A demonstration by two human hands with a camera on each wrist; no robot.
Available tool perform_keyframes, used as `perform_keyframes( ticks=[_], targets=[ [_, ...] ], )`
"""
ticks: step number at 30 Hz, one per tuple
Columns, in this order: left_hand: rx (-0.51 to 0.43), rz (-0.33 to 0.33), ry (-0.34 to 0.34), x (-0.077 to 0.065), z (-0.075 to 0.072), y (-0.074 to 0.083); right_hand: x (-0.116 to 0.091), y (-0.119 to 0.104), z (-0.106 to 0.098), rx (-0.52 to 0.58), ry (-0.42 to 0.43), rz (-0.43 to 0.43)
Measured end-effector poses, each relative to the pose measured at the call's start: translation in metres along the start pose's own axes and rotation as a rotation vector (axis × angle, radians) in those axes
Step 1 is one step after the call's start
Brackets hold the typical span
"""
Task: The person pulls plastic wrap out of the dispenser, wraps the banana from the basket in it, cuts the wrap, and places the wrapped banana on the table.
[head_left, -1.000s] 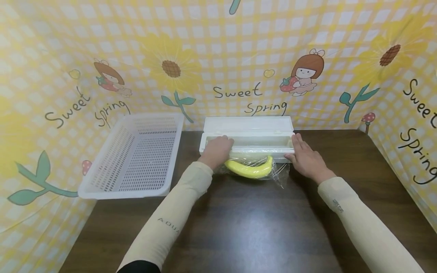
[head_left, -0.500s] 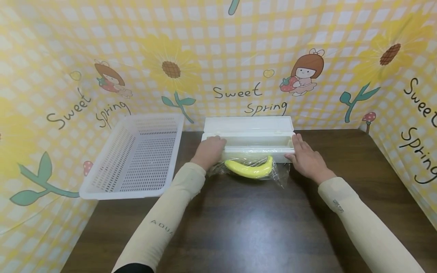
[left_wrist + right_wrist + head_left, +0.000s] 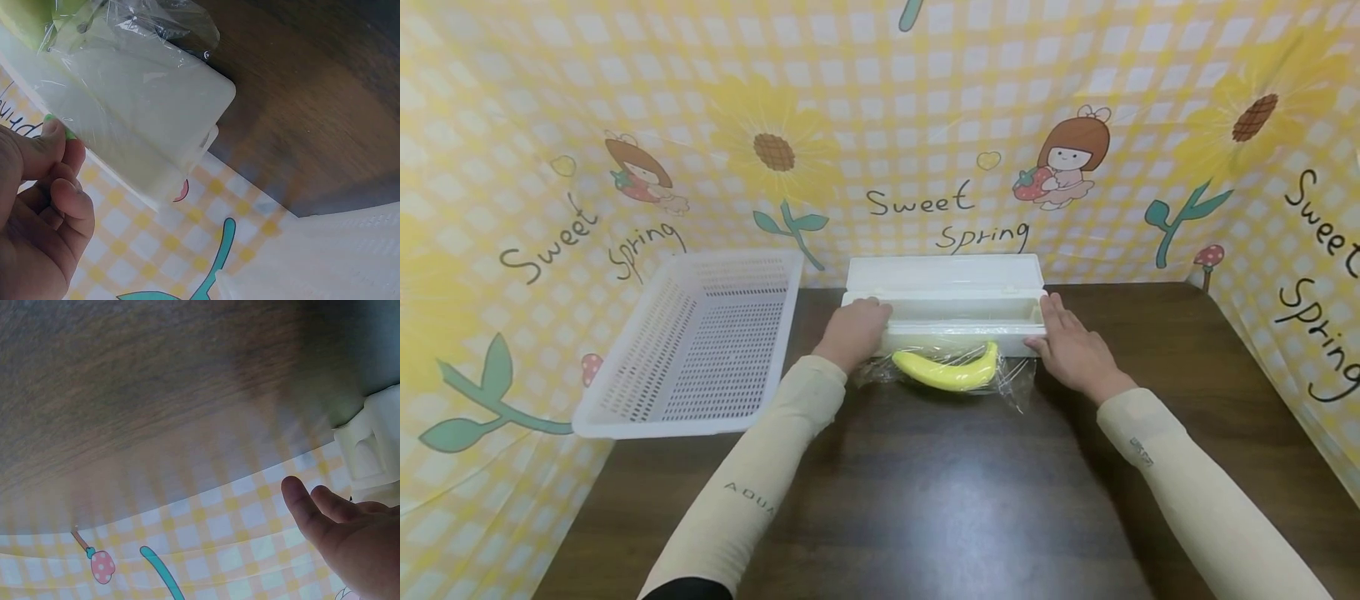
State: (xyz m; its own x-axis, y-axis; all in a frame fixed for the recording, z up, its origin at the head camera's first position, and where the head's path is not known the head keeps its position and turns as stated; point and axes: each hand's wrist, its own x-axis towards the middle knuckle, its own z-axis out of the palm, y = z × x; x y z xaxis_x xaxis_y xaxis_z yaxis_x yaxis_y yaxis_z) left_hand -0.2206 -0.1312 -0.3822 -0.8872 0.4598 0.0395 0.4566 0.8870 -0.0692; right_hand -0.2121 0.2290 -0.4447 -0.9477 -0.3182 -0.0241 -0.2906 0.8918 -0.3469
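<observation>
A long white cling film dispenser sits against the back wall with its lid raised. In front of it lies a yellow banana covered by clear cling film, which runs up to the box's front edge. My left hand is at the box's left end. In the left wrist view, its thumb and finger pinch a small green slide cutter on the box's edge. My right hand rests against the right end, thumb at the front corner. Straight fingers of it show in the right wrist view.
A white perforated basket stands on the left, close to the left forearm. The dark wooden table extends in front. A yellow checked cloth with flower prints hangs behind and at both sides.
My left hand has slid left along the box's front edge to its left end, uncovering more of the box. The right hand, banana and box have stayed in place.
</observation>
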Motion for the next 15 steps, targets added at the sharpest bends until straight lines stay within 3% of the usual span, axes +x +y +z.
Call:
perform_keyframes(
  ticks=[8,15],
  targets=[
    [-0.035,-0.055,-0.045,-0.002,-0.003,-0.007,0.0,-0.002,0.0,0.009,0.02,-0.007],
    [-0.03,-0.081,-0.03,-0.006,0.001,-0.017,-0.001,-0.001,-0.001,0.013,0.006,0.0]
  ],
)
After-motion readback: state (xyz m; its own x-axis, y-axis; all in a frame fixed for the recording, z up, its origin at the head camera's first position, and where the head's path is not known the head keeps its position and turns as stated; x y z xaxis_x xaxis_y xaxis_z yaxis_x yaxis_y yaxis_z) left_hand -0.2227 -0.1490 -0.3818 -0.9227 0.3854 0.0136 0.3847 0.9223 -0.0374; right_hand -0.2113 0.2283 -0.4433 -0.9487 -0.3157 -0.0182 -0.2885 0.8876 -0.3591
